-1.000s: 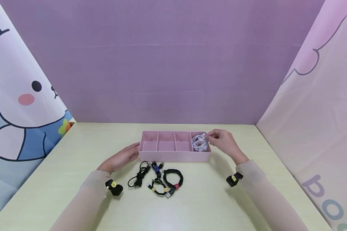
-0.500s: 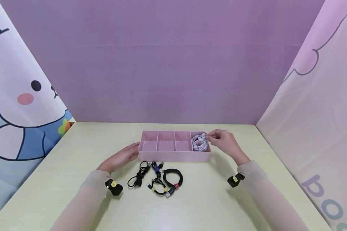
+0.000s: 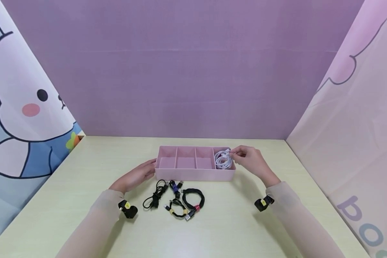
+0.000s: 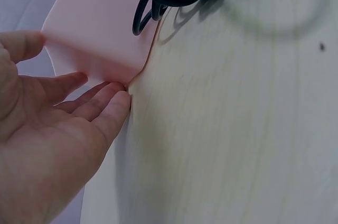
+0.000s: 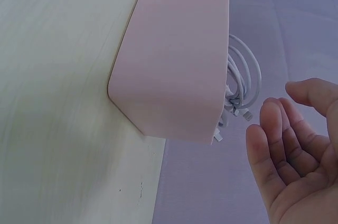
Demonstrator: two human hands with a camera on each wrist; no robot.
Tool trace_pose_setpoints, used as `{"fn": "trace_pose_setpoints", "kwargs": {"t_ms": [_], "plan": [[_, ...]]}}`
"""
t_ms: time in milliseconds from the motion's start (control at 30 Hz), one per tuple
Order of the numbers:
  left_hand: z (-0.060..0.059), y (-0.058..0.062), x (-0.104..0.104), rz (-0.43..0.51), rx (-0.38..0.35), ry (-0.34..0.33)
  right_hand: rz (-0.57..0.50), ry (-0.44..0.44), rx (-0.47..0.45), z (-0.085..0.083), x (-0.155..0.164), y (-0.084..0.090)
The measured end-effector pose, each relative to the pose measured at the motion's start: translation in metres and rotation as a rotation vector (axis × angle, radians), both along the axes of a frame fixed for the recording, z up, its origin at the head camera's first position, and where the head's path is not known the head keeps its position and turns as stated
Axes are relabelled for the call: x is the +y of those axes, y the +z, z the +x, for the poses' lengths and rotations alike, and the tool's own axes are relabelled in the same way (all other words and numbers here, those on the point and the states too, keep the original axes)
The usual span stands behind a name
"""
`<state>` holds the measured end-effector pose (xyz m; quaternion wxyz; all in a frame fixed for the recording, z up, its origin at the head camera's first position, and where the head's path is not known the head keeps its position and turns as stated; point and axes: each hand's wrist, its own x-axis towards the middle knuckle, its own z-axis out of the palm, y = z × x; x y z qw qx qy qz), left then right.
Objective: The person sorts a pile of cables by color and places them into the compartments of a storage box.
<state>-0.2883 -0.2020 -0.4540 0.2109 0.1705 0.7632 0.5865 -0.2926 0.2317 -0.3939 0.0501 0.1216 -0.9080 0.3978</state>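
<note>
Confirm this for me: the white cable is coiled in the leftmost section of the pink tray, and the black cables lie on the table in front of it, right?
Not quite. The white cable sits in the rightmost section of the pink tray, by the right hand, as the head view shows. The black cables do lie on the table in front of it.

Matt pink plastic tray (image 3: 193,174), pale wood-grain table (image 3: 232,222), smooth white cable (image 3: 222,160), rubbery black cables (image 3: 175,200)
</note>
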Motion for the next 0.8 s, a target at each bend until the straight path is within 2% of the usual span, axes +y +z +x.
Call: {"fn": "trace_pose_setpoints", "kwargs": {"t_ms": [367,800], "plan": [[-0.001,-0.001,0.0,0.003,0.009,-0.01,-0.016,0.033,0.019,0.005,-0.007,0.001],[0.0,0.001,0.001,-0.005,0.01,-0.001,-0.067,0.082,-0.016,0.011,-0.014,-0.005]]}}
